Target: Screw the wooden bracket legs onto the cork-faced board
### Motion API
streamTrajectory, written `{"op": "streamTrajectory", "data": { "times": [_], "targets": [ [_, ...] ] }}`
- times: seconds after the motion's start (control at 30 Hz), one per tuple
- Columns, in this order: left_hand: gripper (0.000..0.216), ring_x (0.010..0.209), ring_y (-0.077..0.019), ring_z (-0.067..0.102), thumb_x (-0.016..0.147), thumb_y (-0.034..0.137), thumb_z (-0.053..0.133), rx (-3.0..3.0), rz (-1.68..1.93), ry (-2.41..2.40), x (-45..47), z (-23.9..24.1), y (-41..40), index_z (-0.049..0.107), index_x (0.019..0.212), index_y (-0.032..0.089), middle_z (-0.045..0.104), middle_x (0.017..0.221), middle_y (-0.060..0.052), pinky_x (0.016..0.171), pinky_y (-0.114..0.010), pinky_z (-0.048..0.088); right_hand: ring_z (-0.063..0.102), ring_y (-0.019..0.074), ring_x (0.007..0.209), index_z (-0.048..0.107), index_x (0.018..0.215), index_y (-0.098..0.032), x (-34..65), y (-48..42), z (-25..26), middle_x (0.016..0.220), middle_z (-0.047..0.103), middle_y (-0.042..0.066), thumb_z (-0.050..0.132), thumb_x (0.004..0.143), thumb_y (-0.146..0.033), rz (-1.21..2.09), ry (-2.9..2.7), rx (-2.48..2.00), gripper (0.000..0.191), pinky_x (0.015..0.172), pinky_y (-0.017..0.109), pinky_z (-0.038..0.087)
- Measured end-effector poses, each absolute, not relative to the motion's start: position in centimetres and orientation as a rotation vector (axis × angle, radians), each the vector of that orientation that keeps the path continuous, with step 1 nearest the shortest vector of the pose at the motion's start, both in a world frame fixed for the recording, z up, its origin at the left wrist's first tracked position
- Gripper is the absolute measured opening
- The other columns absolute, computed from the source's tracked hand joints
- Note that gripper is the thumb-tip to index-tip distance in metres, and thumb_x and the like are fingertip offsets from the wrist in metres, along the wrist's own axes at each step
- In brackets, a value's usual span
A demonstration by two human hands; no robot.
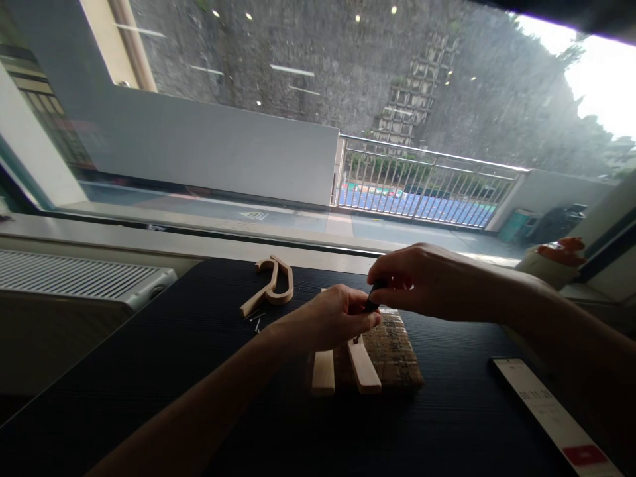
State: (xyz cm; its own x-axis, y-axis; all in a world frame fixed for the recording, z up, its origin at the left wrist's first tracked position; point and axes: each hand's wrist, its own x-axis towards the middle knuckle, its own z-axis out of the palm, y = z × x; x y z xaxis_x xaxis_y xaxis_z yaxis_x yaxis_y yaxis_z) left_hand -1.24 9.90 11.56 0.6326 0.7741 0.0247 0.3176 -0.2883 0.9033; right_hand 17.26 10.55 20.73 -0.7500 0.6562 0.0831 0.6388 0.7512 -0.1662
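My right hand grips the black handle of what looks like a screwdriver, tilted over the work. Close below it, my left hand has its thumb and fingers pinched at the tool's lower end; whether they also hold a screw is hidden. Beneath the hands lies a brown block wrapped in clear tape. Two pale wooden strips rest on it: a right strip, with a dark spot near its upper end, and a left strip, partly covered by my left hand.
Two joined wooden hooks lie on the black table at the back left, with several small screws beside them. A phone showing a timer is at the right. The window sill borders the far side; a radiator stands left.
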Motion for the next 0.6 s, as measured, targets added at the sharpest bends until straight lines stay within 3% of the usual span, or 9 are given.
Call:
{"op": "streamTrajectory", "data": {
  "times": [0.07,0.17,0.4,0.53,0.6],
  "targets": [
    [0.027,0.062,-0.0102,0.045,0.085,0.040,0.051,1.887,0.594,0.871,-1.25,11.63,9.89,0.064,0.090,0.017,0.053,0.070,0.003,0.055,-0.023,0.034,0.056,0.0108,0.062,0.066,0.105,-0.026,17.21,10.47,20.77,0.079,0.067,-0.001,0.058,0.082,-0.031,0.213,-2.789,-1.003,0.024,0.052,0.021,0.038],
    [0.029,0.064,-0.0111,0.046,0.086,0.042,0.050,1.900,0.591,0.872,-1.29,11.70,9.92,0.065,0.090,0.017,0.055,0.073,0.001,0.056,-0.024,0.035,0.058,0.0116,0.068,0.067,0.102,-0.025,17.09,10.43,20.91,0.086,0.067,0.001,0.055,0.083,-0.022,0.238,-2.814,-0.955,0.023,0.058,0.022,0.041],
    [0.030,0.067,-0.0136,0.051,0.085,0.042,0.049,1.885,0.555,0.901,-1.38,11.62,9.80,0.065,0.095,0.017,0.059,0.077,0.000,0.057,-0.025,0.037,0.054,0.0110,0.058,0.069,0.095,-0.020,17.15,10.66,20.71,0.071,0.065,0.001,0.056,0.084,-0.037,0.230,-2.809,-1.052,0.023,0.051,0.022,0.038],
    [0.030,0.067,-0.0130,0.051,0.085,0.041,0.049,1.917,0.586,0.885,-1.38,11.65,9.81,0.066,0.092,0.017,0.060,0.078,-0.001,0.059,-0.025,0.038,0.059,0.0123,0.069,0.064,0.108,-0.025,17.23,10.51,20.70,0.090,0.066,0.002,0.056,0.083,-0.028,0.289,-2.751,-0.964,0.027,0.055,0.022,0.042],
    [0.030,0.068,-0.0134,0.052,0.086,0.041,0.049,1.902,0.581,0.863,-1.41,11.67,9.83,0.066,0.093,0.017,0.061,0.080,-0.001,0.060,-0.026,0.039,0.059,0.0122,0.071,0.066,0.104,-0.026,17.24,10.51,20.77,0.094,0.066,0.002,0.055,0.083,-0.023,0.284,-2.775,-0.934,0.024,0.058,0.022,0.042]
  ]
}}
